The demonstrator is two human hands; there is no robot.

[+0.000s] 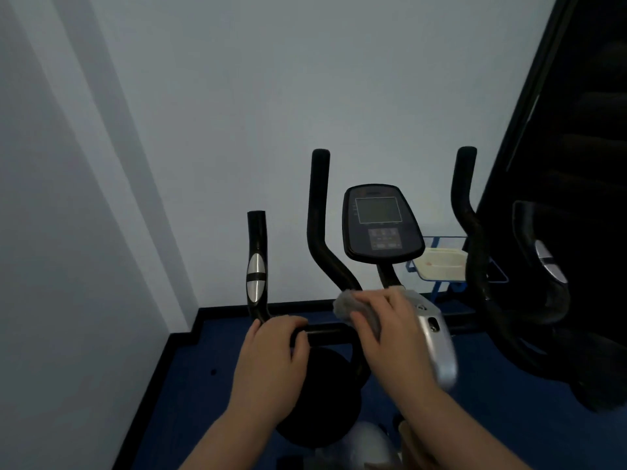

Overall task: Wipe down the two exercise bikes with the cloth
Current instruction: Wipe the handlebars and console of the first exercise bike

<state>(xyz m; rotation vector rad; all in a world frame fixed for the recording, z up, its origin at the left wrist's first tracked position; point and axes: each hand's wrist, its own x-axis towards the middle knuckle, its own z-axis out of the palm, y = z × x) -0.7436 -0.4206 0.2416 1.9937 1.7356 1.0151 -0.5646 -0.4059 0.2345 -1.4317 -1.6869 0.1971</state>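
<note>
The left hand point(271, 347) is gripping the exercise bike's handlebar point(325, 335); beside it, the right hand point(393, 330) is clutching the grey cloth point(353, 305) against the silver stem point(437, 347).

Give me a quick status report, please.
Left hand grips black handlebar. Right hand presses grey cloth on silver column. Nothing obstructing.

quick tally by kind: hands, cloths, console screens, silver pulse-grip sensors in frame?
Hands: 2, left hand gripping the handlebar, right hand holding the cloth
Cloths: 1, grey cloth
Console screens: 1, console
Silver grip sensors: 2, left sensor, right sensor
Total: 6
</note>
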